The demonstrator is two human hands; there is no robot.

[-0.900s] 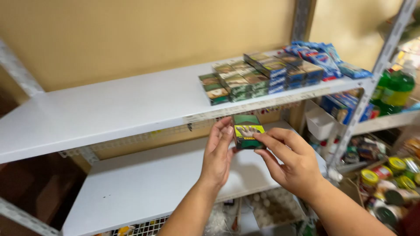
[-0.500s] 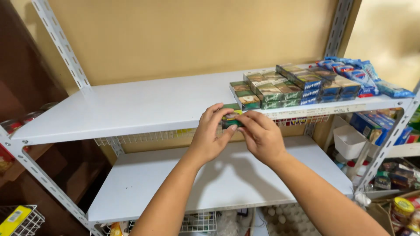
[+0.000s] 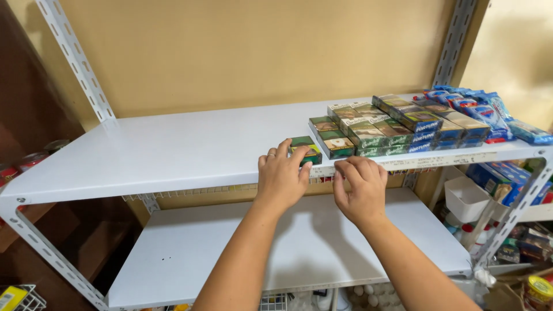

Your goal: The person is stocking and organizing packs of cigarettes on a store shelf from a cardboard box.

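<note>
A small green box [image 3: 306, 150] rests on the upper white shelf [image 3: 173, 155] near its front edge, just left of a stack of similar green and blue boxes [image 3: 391, 126]. My left hand [image 3: 281, 178] has its fingers on the green box from the front and left. My right hand [image 3: 360, 190] is curled against the shelf's front lip below the stack, holding nothing that I can see.
Blue packets [image 3: 484, 112] lie at the shelf's right end. A lower white shelf [image 3: 242, 253] sits beneath. Slotted metal uprights [image 3: 75, 57] frame the rack. Cans and a white tub [image 3: 464, 198] crowd the neighbouring shelves at right.
Both hands lifted the green box from below the upper shelf onto its top surface. My right hand has let go of it and dropped to the shelf's front edge.
</note>
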